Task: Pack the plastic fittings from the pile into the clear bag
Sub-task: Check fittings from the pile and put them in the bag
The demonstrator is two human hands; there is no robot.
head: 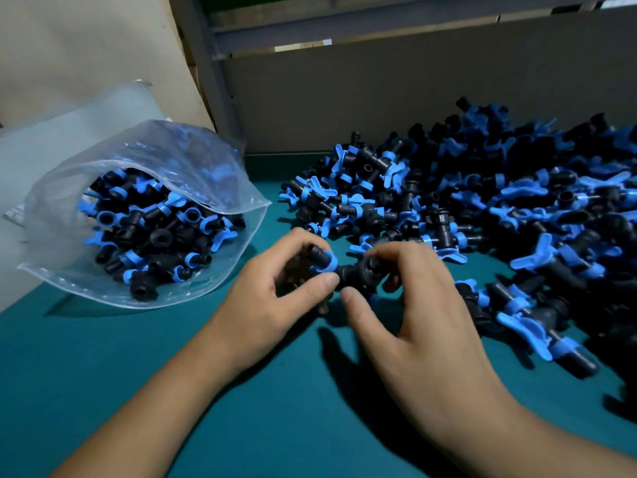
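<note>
Head view: fitting (348, 272) between both hands, pile's edge.

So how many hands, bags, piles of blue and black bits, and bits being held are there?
Hands: 2, the left hand and the right hand
Clear bag: 1
Pile of fittings: 1
Fitting held by both hands: 1
Total: 5
The loose fittings are too many and too tangled to count.

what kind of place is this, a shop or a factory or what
Most likely a factory packing bench. A large pile of identical black-and-blue fittings lies on a green work surface, and a clear bag beside it is already partly filled with the same parts.
</note>
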